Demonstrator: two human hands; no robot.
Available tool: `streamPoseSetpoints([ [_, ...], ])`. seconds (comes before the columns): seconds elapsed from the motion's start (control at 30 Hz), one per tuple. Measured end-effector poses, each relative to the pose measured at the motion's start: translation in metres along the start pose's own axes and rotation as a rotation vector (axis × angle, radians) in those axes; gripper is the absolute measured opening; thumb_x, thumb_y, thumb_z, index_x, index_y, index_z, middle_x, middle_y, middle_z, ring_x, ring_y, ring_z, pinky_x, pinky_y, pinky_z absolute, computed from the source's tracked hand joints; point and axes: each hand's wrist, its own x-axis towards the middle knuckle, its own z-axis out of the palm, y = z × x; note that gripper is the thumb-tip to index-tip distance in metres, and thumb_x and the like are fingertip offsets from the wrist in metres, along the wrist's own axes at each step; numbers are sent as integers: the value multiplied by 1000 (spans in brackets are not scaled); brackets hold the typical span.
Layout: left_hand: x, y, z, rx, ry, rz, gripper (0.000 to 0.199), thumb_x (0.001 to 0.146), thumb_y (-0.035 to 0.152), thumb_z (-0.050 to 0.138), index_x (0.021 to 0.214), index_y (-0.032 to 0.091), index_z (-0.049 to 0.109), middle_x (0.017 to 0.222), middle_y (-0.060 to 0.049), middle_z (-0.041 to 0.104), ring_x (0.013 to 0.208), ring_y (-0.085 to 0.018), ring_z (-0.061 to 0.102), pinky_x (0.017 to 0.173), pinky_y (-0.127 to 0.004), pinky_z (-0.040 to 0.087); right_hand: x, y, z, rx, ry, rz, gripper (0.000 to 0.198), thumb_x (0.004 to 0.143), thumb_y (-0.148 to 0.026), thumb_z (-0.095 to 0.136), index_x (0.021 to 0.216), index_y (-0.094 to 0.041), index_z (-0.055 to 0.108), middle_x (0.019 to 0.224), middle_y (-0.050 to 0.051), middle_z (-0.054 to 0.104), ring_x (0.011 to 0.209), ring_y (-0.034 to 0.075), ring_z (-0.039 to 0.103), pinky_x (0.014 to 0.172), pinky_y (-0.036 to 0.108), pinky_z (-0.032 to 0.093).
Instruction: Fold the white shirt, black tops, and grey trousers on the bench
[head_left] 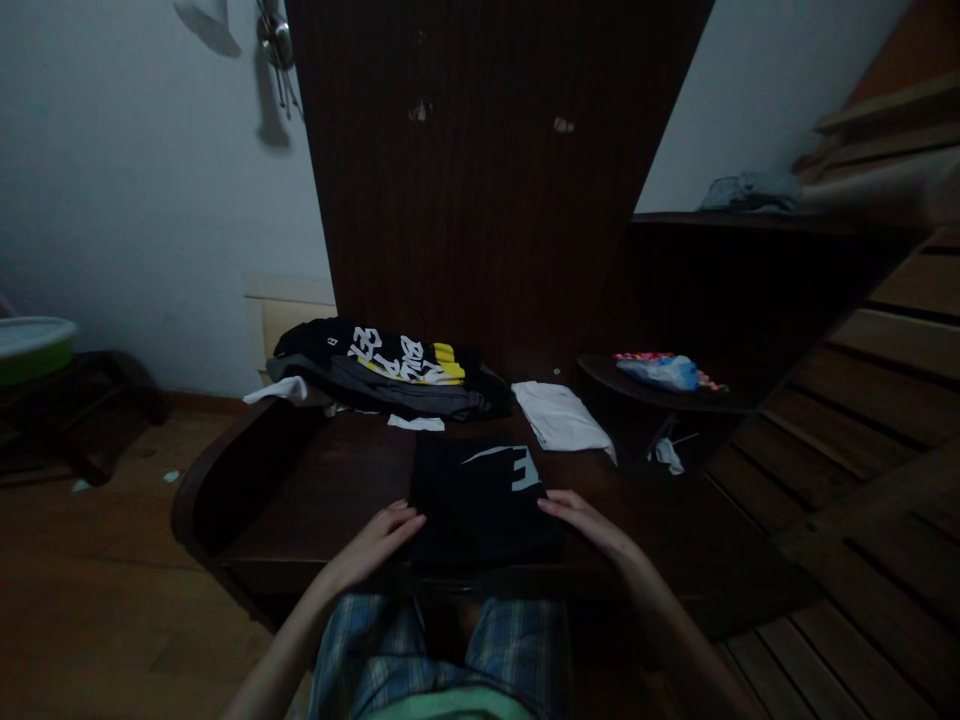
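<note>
A black garment [480, 510], folded into a rough square, lies on the dark wooden bench [315, 500] right in front of me. Pale grey print, with a letter E, shows on its upper right part. My left hand [386, 530] rests at the garment's left edge, its fingers stretched out and touching the cloth. On the opposite edge, my right hand [581, 512] touches the fabric with extended fingers. Folding hides whether it is a shirt or something else. Just beyond it to the right lies a folded white garment [564, 416].
Dark clothes with white and yellow print [382, 365] are piled at the bench's back left, near a small white cloth [416, 423]. A corner shelf [675, 395] holds a colourful plastic packet [664, 372]. Wooden slats [885, 400] stand at right; a green basin [34, 355] is far left.
</note>
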Motion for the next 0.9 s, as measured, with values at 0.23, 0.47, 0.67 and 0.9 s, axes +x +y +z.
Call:
streamPoseSetpoints([
  [0.23, 9, 9, -6, 15, -28, 45, 42, 79, 50, 39, 78, 17, 65, 88, -4, 64, 88, -19, 55, 82, -28, 42, 6, -5, 4, 32, -19, 25, 45, 68, -58, 51, 78, -17, 67, 74, 2, 65, 73, 18, 56, 66, 30, 43],
  [0.47, 36, 13, -16, 134, 104, 19, 42, 75, 52, 43, 65, 16, 64, 69, -2, 58, 68, -17, 54, 63, -24, 41, 26, -10, 8, -281, 160, -3, 36, 62, -52, 60, 57, -16, 64, 57, 0, 60, 61, 16, 53, 59, 26, 37],
  [0.67, 72, 10, -4, 5, 194, -110, 33, 67, 46, 51, 57, 16, 57, 52, 1, 51, 54, -14, 49, 49, -22, 32, 46, -9, 18, 6, 219, 41, 36, 58, -52, 59, 62, -17, 62, 61, 0, 60, 61, 16, 53, 59, 26, 38],
  [0.9, 102, -10, 15, -349, 386, -104, 34, 64, 50, 49, 56, 18, 45, 50, 6, 42, 49, -10, 42, 48, -21, 32, 77, 11, 22, 249, 253, 20, 41, 48, -56, 64, 60, -18, 55, 56, -3, 57, 55, 13, 52, 58, 26, 38],
])
